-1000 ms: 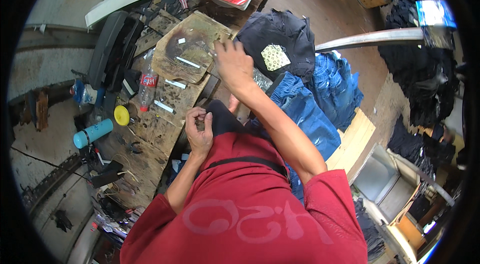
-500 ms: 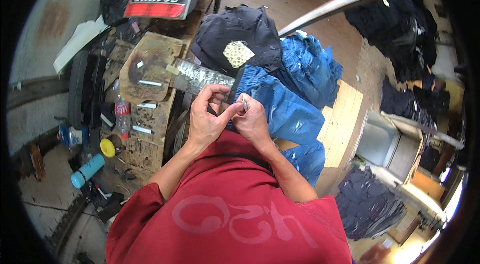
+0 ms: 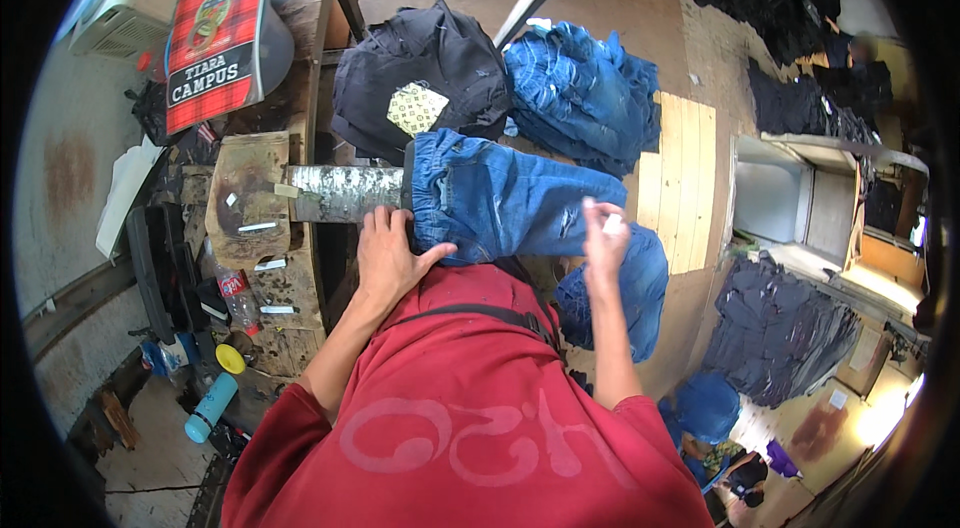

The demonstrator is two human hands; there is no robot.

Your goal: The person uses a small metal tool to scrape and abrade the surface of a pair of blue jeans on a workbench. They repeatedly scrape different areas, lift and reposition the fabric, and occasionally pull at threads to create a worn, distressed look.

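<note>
A pair of blue denim pants (image 3: pixel 510 193) with a gathered waistband is pulled over a shiny, metal-wrapped cylinder (image 3: pixel 350 192) that sticks out from the wooden bench. My left hand (image 3: pixel 388 256) is open, its fingers spread, resting at the near edge of the waistband beside the cylinder. Over the near right part of the denim, my right hand (image 3: pixel 604 250) pinches a small white piece (image 3: pixel 613 224); its exact kind is too small to tell. Part of the pants hangs down beneath my right hand. Pale worn marks show on the cloth.
On the wooden bench (image 3: pixel 300 333) to the left lie several white sticks, a plastic bottle (image 3: pixel 236 293) and a yellow disc (image 3: pixel 230 359). A black cloth bundle (image 3: pixel 425 78) and more denim (image 3: pixel 580 88) sit beyond the pants. Dark fabric (image 3: pixel 780 328) is piled at right.
My hands have moved apart: the left went down onto the waistband, and the right swung rightward over the denim with the small white piece. The view has shifted.
</note>
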